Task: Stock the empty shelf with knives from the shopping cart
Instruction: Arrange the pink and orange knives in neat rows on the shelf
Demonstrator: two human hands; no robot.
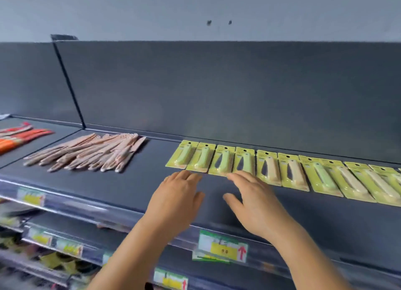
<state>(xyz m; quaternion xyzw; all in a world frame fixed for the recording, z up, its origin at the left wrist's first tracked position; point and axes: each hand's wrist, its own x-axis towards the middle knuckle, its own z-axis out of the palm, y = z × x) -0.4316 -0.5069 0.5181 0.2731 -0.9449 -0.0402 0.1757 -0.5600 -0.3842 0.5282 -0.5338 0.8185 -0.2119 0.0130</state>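
A: Where are the knives?

B: A row of knives in yellow-green card blister packs (271, 170) lies flat on the dark grey metal shelf (134, 187), side by side with edges touching or overlapping, running from the middle off to the right. Some handles are pale green, some cream.

A: And the hands?

B: Both hover palm down over the shelf, just in front of the row's left end. The left hand (175, 200) has its fingers straight and together, tips at the near edge of the leftmost packs. The right hand (253, 203) has fingers extended and thumb spread, tips over the near edge of the fourth pack. Neither grips anything; whether the tips actually touch the packs, I cannot tell.

A: What else is on the shelf?

B: To the left, a loose pile of pinkish-beige knives (86, 155). Further left, beyond the shelf seam, orange-red knives (19, 135). A yellow and white price label (223, 246) hangs on the front rail below the hands. The lower shelves are blurred.
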